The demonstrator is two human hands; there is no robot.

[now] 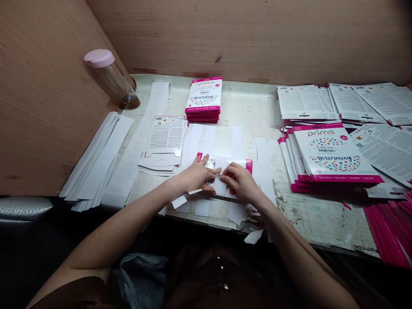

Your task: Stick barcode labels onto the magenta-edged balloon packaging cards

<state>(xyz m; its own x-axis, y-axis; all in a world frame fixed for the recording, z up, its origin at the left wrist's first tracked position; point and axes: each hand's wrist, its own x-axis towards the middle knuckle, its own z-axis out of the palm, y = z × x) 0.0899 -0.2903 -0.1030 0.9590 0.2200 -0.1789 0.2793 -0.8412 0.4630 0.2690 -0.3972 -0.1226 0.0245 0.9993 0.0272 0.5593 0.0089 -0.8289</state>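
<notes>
Flat on the worktable in front of me lies a white and magenta balloon packet (pixel 249 165), turned sideways and largely hidden under both hands. My left hand (pixel 203 174) rests on it, its fingers spread. A white paper strip (pixel 220 186) lies across the packet's middle, its near part between my hands. The thumb and fingers of my right hand (pixel 238 181) pinch this strip at its right edge. Close to my left wrist, a small cut piece of white paper (pixel 179 201) sticks out under the forearm.
Printed packets (pixel 203 101) are piled behind my hands. Flat printed sleeves (pixel 162 139) lie to the left, beside long paper strips (pixel 96 161). Larger packet stacks (pixel 334 150) fill the right side. A pink-lidded bottle (pixel 112 79) leans at the back left against wooden walls (pixel 241 38).
</notes>
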